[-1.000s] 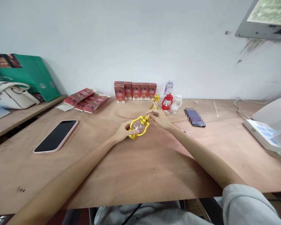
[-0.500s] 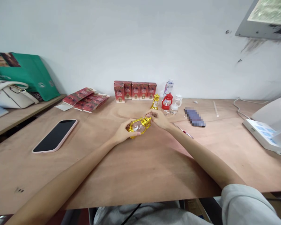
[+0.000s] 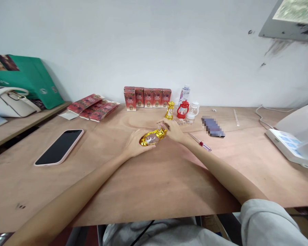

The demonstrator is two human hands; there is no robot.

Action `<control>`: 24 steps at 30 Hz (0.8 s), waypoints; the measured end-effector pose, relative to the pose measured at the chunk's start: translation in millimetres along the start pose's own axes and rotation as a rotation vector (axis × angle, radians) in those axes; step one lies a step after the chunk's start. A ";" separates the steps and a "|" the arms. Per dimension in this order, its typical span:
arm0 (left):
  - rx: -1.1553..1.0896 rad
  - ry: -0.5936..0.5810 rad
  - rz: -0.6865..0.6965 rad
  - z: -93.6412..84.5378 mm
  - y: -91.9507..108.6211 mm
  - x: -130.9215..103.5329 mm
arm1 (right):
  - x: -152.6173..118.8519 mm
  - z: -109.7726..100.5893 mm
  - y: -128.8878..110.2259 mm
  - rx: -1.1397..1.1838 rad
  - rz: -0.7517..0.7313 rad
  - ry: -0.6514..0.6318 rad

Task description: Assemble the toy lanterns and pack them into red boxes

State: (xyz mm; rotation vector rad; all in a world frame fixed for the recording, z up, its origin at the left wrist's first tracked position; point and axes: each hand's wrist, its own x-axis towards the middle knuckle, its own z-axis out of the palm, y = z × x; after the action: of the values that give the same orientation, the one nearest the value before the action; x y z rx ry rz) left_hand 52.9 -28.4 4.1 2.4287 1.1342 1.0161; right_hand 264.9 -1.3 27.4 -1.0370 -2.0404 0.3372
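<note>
My left hand [image 3: 133, 145] is closed around the base of a small gold toy lantern [image 3: 152, 138] with a clear globe. The lantern lies tilted on its side above the table, its top toward the right. At that top, my right hand [image 3: 175, 131] is closed in a pinch, with a thin silvery loop [image 3: 159, 126] showing at the fingers. Just behind the right hand stand a second gold lantern [image 3: 169, 111], a red lantern [image 3: 182, 110] and a white lantern [image 3: 192, 113]. A screwdriver [image 3: 204, 146] with a clear and red handle lies beside my right forearm.
Several red printed boxes [image 3: 149, 98] stand by the wall, with flat red cartons [image 3: 92, 107] to their left. A bottle [image 3: 185, 93] is behind the lanterns. One phone [image 3: 59, 147] lies left, a pixelated flat object [image 3: 213, 126] right. A white device [image 3: 292, 148] sits far right.
The gold lantern has turned in my left hand and tipped a little flatter. My right hand stays at its top, shifted slightly. The whole view has moved a little.
</note>
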 end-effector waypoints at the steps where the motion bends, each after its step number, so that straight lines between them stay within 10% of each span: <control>1: 0.006 0.002 -0.005 0.2 -0.4 0.1 | -0.4 0.7 0.9 -0.006 0.007 0.011; 24: 0.049 0.029 0.033 1.8 0.1 -0.8 | -4.3 7.9 12.6 -0.035 0.078 0.085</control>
State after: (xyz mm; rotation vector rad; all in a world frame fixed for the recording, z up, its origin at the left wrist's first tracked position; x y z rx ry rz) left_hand 53.9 -29.0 2.5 2.4863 1.1446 1.0488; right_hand 267.4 4.2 13.1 -1.1358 -1.9398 0.2935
